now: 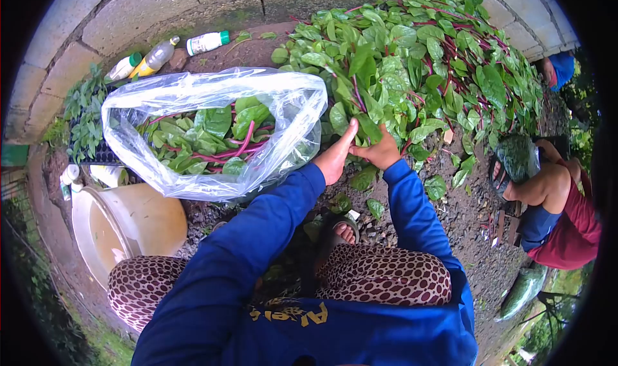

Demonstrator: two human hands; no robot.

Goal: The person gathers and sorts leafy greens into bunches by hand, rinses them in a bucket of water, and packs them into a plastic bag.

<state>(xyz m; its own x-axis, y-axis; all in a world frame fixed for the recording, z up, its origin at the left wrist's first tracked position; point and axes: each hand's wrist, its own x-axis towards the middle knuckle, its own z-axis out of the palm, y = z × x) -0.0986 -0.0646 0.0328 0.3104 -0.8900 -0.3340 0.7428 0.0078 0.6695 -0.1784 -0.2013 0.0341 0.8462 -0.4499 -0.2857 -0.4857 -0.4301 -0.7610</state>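
Observation:
My left hand (336,152) and my right hand (380,150) are close together at the near edge of a big heap of Malabar spinach (444,64), green leaves on purple-red stems. Between them they grip a leafy bunch of Malabar spinach (362,105) whose stems point up and away. Some fingers of each hand are hidden by leaves. Left of my hands stands a clear plastic bag (212,189) with its mouth wide open. Inside it lie more cut Malabar spinach stems and leaves (212,131).
A beige bucket (148,215) leans by my left knee. Several bottles, among them a green-capped one (207,42), lie along the block wall (141,15). Seedlings (84,118) grow in a tray at left. At right a person (547,199) squats beside a filled plastic bag (517,159).

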